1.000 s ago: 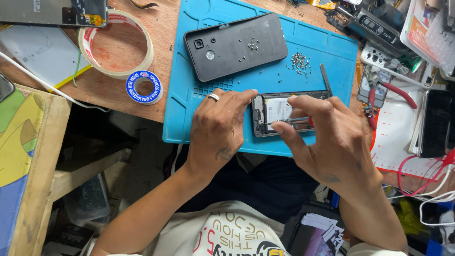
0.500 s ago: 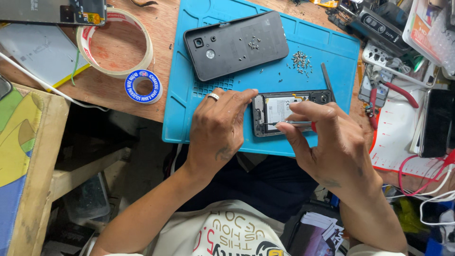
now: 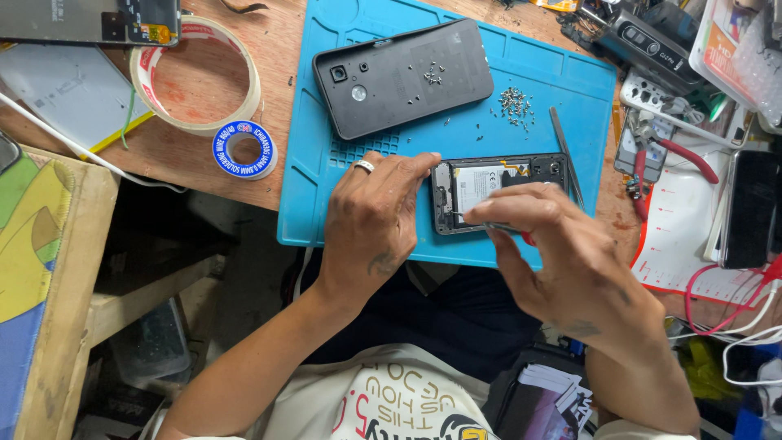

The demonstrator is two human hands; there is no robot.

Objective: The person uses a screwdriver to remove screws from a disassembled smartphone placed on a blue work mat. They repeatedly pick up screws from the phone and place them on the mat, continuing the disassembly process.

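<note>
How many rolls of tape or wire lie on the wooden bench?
2: a large tape roll at upper left, and a small blue-and-white spool just below it, beside the blue mat. Clutter at right may hide others.

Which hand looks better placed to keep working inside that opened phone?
The right hand, probably. It already holds a thin tool with its tip inside the opened phone, while the left hand only braces the phone's end on the blue mat.
</note>
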